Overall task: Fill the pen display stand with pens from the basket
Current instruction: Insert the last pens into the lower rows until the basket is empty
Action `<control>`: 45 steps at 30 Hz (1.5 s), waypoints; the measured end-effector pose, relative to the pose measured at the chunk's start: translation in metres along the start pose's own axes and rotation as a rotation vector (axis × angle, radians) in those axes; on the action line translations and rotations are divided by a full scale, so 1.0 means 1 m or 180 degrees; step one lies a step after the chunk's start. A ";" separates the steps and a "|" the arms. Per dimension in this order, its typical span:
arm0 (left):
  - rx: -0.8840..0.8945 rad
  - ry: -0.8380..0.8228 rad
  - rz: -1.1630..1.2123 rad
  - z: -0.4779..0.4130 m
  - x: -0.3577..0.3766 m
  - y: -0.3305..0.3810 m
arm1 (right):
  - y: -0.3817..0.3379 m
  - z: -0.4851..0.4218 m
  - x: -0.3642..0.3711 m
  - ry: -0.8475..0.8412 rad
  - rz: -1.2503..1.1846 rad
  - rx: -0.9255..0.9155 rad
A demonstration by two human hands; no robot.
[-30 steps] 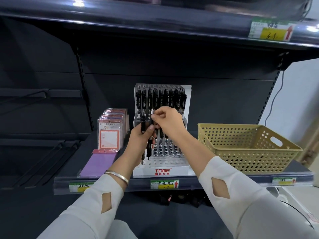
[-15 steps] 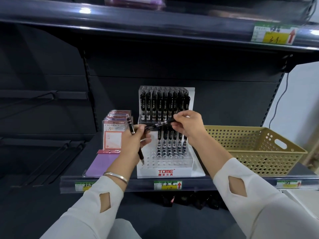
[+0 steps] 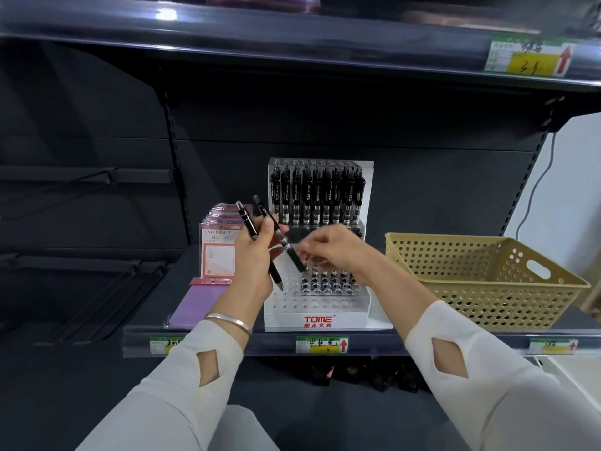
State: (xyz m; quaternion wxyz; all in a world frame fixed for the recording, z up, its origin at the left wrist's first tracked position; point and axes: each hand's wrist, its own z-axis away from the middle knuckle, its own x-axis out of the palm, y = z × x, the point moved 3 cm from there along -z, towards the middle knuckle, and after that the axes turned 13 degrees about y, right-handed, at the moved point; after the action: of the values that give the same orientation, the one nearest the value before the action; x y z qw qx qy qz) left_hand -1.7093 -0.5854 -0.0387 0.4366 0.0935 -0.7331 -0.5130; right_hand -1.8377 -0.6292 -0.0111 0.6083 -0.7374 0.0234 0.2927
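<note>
As the left hand holds them, slim pens seem plastic.

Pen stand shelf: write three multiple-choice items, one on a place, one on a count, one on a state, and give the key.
1. The basket stands where from the pen stand? A) on its left B) on the shelf above C) on its right
2. How many pens does the left hand hold? A) one B) two C) four
3. The stand's front tier of holes is: A) empty B) full of pens C) under a lid
Key: 1 C, it stands right of the stand. 2 B, two black pens stick up from it. 3 A, bare holes show above the red logo.
</note>
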 end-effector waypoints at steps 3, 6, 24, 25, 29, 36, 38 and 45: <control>0.0040 -0.0307 -0.0264 0.001 0.000 0.000 | -0.023 -0.005 -0.006 0.0500 -0.0175 -0.0411; 0.0091 -0.0732 -0.0608 0.008 0.004 0.000 | -0.040 -0.010 -0.005 0.0750 -0.0357 -0.0700; 0.0406 -0.0265 -0.1090 -0.011 -0.017 0.002 | -0.038 -0.017 -0.008 0.1532 0.0664 -0.1240; 0.0404 -0.0271 -0.1102 -0.010 -0.019 0.001 | -0.034 -0.017 -0.007 0.1567 0.0686 -0.1220; 0.0363 -0.0330 -0.1247 -0.006 -0.019 0.000 | -0.024 -0.018 0.004 0.1489 0.0906 -0.1140; 0.0186 -0.0434 -0.1486 -0.006 -0.020 -0.003 | -0.020 -0.023 0.007 0.1672 0.1969 -0.1184; 0.0111 -0.0464 -0.1518 -0.007 -0.020 -0.006 | -0.021 -0.027 0.012 0.1616 0.2258 -0.1332; -0.0200 -0.0382 -0.1367 -0.011 -0.025 -0.014 | -0.013 -0.035 0.019 0.1687 0.2727 -0.1287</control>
State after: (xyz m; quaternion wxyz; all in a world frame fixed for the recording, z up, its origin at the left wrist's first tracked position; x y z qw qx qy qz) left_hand -1.6908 -0.5843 -0.0631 0.2756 0.2031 -0.7047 -0.6215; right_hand -1.8030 -0.6514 -0.0057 0.2537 -0.8127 0.4177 0.3172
